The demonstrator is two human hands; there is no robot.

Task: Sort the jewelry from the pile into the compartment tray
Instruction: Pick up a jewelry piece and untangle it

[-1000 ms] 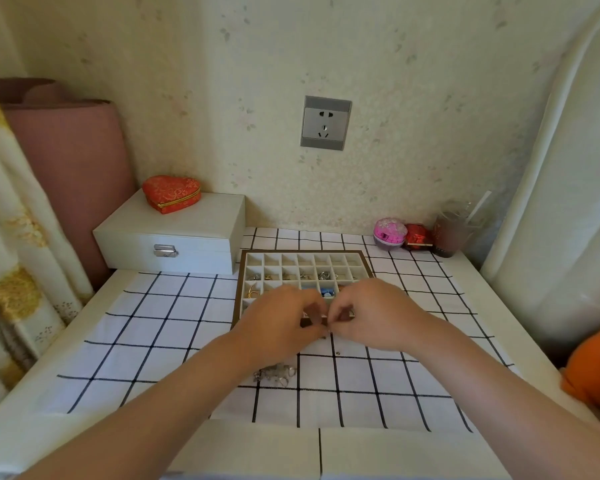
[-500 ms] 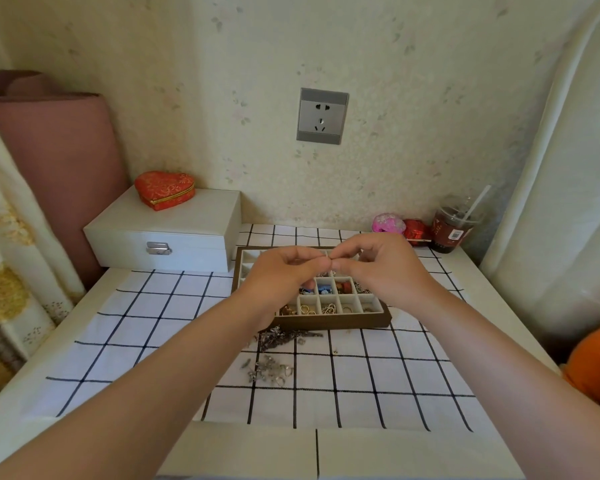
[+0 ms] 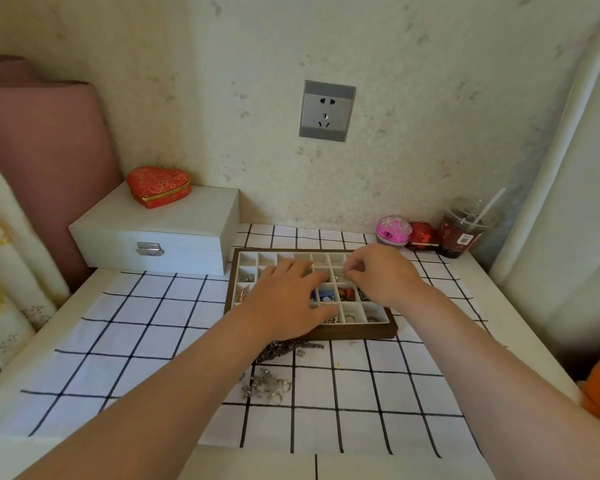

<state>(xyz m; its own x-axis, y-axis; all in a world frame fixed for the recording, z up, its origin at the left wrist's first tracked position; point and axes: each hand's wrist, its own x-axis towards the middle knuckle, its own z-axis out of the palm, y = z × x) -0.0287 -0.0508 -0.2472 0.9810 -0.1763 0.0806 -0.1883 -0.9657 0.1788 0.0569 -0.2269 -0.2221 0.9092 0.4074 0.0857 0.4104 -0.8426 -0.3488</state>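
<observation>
Though illegible, label (image 3: 463,239) on cup (image 3: 455,226); L hand (image 3: 288,306), R hand (image 3: 381,275) over tray (image 3: 361,332).

Soft, even, fairly bright light on cream speckled wall (image 3: 430,98) and white cloth with black grid lines (image 3: 146,327), shadows faint. Wide-angle bowing at edges, slight softness toward corners.

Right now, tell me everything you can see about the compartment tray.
The compartment tray lies flat on the checked cloth: a dark wood-look frame around a pale grid of small square cells. Back cells look empty; middle and front ones hold blue pieces, red pieces and rings. The left hand covers its left half; the right hand hovers, fingers curled, above its right.
</observation>
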